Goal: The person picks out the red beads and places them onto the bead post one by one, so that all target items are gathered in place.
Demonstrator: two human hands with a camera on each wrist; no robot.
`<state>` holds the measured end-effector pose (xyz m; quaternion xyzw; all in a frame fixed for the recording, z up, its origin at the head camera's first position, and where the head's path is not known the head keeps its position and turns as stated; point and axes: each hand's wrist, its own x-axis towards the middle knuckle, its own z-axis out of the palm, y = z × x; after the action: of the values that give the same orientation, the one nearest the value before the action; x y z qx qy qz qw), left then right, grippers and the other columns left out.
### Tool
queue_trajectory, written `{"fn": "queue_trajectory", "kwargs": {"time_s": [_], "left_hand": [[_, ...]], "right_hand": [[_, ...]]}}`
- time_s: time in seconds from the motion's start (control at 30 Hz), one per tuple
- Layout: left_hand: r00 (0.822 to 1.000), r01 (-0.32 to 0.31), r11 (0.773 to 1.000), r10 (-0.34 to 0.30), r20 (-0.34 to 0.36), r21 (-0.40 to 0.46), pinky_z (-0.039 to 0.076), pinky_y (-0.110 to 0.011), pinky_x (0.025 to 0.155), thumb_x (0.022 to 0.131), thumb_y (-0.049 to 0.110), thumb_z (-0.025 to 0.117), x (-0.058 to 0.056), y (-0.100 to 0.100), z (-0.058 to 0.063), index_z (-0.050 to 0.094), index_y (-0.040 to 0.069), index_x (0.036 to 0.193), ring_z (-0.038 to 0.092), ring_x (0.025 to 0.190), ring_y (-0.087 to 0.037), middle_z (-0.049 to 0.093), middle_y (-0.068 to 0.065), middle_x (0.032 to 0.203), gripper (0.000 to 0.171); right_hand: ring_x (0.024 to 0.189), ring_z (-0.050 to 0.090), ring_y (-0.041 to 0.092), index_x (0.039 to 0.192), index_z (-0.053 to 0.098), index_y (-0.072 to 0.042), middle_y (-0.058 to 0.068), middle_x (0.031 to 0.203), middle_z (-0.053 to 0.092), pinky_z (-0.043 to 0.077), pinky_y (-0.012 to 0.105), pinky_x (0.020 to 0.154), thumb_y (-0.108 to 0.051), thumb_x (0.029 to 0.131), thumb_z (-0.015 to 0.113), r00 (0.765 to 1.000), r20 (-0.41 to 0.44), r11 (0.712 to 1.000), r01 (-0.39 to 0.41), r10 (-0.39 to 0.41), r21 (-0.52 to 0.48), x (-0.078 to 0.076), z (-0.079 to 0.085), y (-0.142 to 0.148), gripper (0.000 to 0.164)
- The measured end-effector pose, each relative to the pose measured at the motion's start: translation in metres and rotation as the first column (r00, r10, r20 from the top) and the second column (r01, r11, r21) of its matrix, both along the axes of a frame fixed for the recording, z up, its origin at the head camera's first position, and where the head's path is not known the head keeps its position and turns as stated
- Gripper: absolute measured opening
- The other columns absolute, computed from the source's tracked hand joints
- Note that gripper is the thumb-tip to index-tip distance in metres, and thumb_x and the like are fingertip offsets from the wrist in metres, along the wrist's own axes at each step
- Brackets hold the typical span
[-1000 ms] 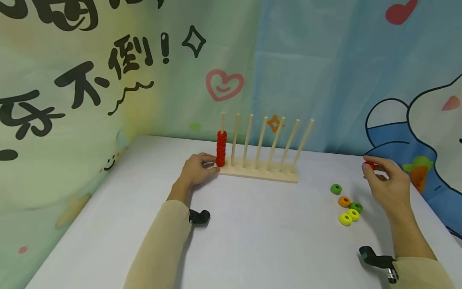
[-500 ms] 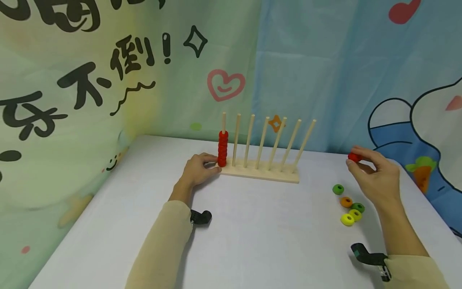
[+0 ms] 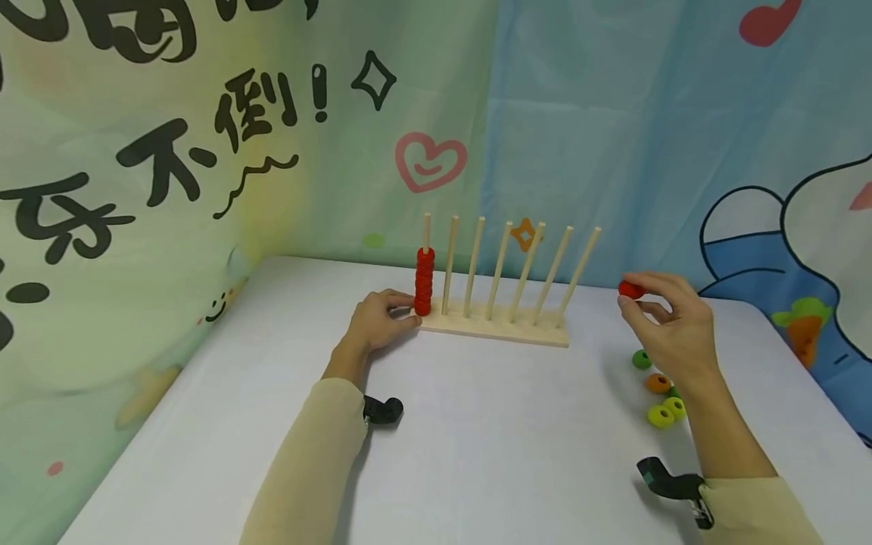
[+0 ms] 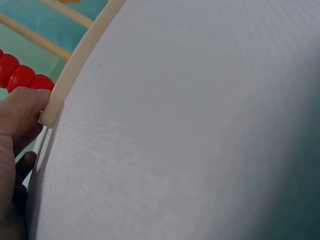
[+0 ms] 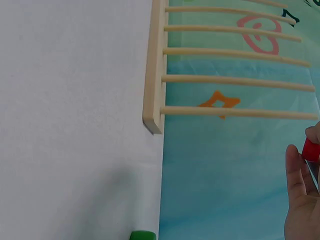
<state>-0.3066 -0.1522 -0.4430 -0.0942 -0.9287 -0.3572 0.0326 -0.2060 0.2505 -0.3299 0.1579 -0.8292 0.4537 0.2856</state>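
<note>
A wooden peg rack (image 3: 497,327) stands on the table with a row of upright pegs. Red beads (image 3: 424,281) are stacked on its leftmost peg, the top of that peg showing above them. My left hand (image 3: 378,322) holds the left end of the rack's base, thumb at the front and fingers behind, as the base end (image 4: 50,112) in the left wrist view also shows. Over the table to the right of the rack, my right hand (image 3: 671,322) pinches a red bead (image 3: 630,290) between thumb and fingertips. That red bead (image 5: 311,150) is partly cut off in the right wrist view.
Below the right hand lie loose beads: a green bead (image 3: 642,359), an orange bead (image 3: 657,384), yellow beads (image 3: 660,415) and another green one, partly hidden by the forearm. A printed cloth (image 3: 579,136) hangs behind the white table (image 3: 504,439).
My right hand has moved left toward the rack, carrying the red bead. The left hand keeps its hold on the base. The head view has shifted slightly.
</note>
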Motion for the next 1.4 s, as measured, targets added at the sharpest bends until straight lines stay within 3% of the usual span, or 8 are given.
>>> {"fn": "queue_trajectory", "kwargs": {"time_s": [0.53,0.7,0.9,1.4], "left_hand": [[1.000,-0.006,1.000,0.006,0.008,0.019,0.048,-0.040,0.096,0.083,0.040,0.072,-0.002,0.002,0.000,0.073,0.022,0.121,0.058,0.114,-0.019,0.065,0.006,0.124,0.042],[1.000,-0.014,1.000,0.013,0.019,0.019,0.047,-0.042,0.097,0.083,0.040,0.072,-0.001,0.003,0.000,0.073,0.022,0.121,0.057,0.115,-0.020,0.065,0.005,0.125,0.042],[1.000,-0.020,1.000,0.020,0.023,0.015,0.047,-0.042,0.098,0.083,0.040,0.072,-0.001,0.002,0.001,0.072,0.023,0.121,0.057,0.116,-0.020,0.065,0.005,0.125,0.042],[0.999,-0.015,1.000,0.014,0.037,0.013,0.047,-0.041,0.098,0.083,0.041,0.073,-0.003,0.000,-0.001,0.072,0.024,0.121,0.057,0.116,-0.020,0.064,0.006,0.126,0.042]], "right_hand": [[0.098,0.058,0.015,0.118,0.067,0.007,0.018,0.116,0.056,0.050,0.013,0.085,0.014,0.085,0.066,0.991,-0.045,0.992,-0.124,0.123,-0.016,-0.008,0.009,-0.044,0.034],[0.094,0.059,0.017,0.115,0.066,0.010,0.023,0.117,0.057,0.053,0.014,0.077,0.019,0.081,0.064,0.972,-0.111,0.978,-0.209,0.207,-0.010,-0.013,0.009,-0.055,0.035],[0.085,0.060,0.020,0.109,0.066,0.011,0.026,0.110,0.056,0.053,0.016,0.067,0.021,0.081,0.063,0.945,-0.155,0.951,-0.303,0.289,-0.070,-0.018,0.008,-0.068,0.030],[0.086,0.059,0.022,0.113,0.067,0.009,0.022,0.113,0.058,0.057,0.021,0.072,0.015,0.083,0.066,0.939,-0.125,0.940,-0.332,0.321,-0.081,-0.024,0.018,-0.096,0.031]]}}
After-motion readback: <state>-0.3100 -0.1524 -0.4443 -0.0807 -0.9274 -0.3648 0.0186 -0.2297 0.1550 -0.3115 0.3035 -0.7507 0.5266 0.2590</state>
